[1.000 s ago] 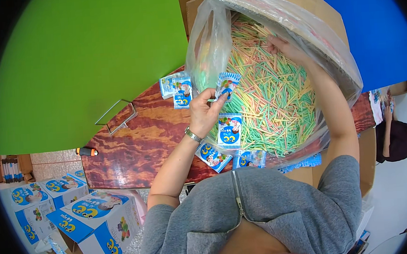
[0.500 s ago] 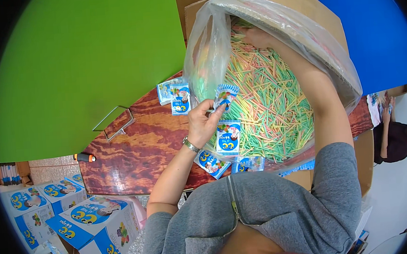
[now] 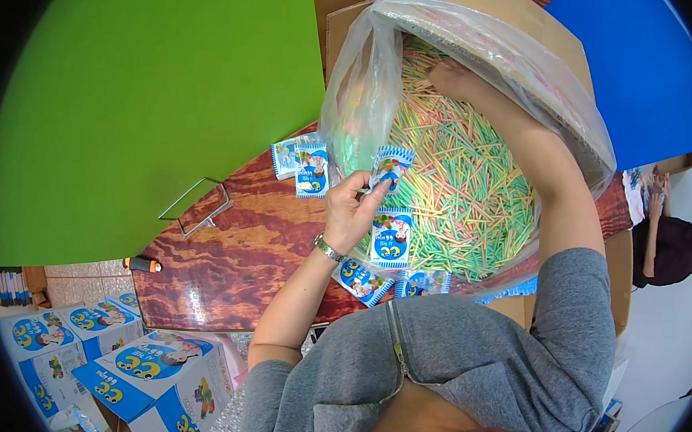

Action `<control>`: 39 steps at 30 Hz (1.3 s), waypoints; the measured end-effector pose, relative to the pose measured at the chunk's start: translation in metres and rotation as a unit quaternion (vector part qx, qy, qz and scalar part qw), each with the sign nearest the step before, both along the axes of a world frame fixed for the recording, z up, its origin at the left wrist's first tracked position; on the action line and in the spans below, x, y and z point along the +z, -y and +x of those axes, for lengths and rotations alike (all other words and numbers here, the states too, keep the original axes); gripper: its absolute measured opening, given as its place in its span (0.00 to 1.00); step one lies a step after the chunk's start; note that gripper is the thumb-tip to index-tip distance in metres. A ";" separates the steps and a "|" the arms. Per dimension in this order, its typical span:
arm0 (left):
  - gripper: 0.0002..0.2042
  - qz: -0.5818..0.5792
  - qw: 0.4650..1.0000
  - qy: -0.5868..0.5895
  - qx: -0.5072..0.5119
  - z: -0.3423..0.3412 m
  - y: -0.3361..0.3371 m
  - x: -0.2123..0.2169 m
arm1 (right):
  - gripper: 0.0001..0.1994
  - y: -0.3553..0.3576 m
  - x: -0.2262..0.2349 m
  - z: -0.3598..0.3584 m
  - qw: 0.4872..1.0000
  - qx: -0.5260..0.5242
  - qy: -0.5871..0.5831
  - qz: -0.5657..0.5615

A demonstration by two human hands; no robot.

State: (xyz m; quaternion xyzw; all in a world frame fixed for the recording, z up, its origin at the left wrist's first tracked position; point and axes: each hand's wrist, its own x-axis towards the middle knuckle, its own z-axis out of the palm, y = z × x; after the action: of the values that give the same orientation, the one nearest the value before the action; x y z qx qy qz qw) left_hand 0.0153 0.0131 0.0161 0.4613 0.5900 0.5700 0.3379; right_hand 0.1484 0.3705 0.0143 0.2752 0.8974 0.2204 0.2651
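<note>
My left hand (image 3: 351, 213) pinches a small blue-and-white candy packet (image 3: 392, 170) between thumb and fingers, held over the left edge of the sticks. A large clear plastic bag (image 3: 352, 79) lines a tilted cardboard box (image 3: 500, 4). Inside lies a heap of thin pink, yellow and green sticks (image 3: 463, 168). Deep at the far side of the heap is my right hand (image 3: 450, 79); its fingers are mostly hidden, so their grip does not show. More packets lie near my left hand: one packet (image 3: 391, 237) just below it, another packet (image 3: 311, 170) to its left.
A green board (image 3: 147, 125) covers the far left of the wooden table (image 3: 266, 221), with a metal wire handle (image 3: 201, 210) at its edge. A blue panel (image 3: 640, 59) stands right. Printed cartons (image 3: 156, 374) sit low left. Another person (image 3: 672, 237) works at far right.
My right hand has drawn back slightly toward me within the sticks. My left hand still holds the packet in nearly the same place. The whole view has shifted a little.
</note>
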 end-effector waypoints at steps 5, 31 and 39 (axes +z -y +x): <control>0.07 -0.014 0.999 0.016 -0.026 -0.013 0.005 -0.008 | 0.12 0.084 0.087 0.005 0.883 -0.136 -0.418 -0.164; 0.10 -0.043 0.966 0.166 -0.191 0.033 -0.038 0.021 | 0.14 0.197 0.033 0.063 0.346 -0.273 -0.606 -0.662; 0.10 0.083 0.916 0.371 -0.129 0.003 -0.049 0.029 | 0.11 0.207 0.051 0.065 0.317 -0.276 -0.478 -0.772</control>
State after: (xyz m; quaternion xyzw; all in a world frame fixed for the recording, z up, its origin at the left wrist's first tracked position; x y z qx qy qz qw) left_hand 0.0187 0.0617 0.0447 0.3151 0.3076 0.6986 0.5639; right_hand 0.2138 0.1637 0.0652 0.2353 0.5050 -0.8273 -0.0717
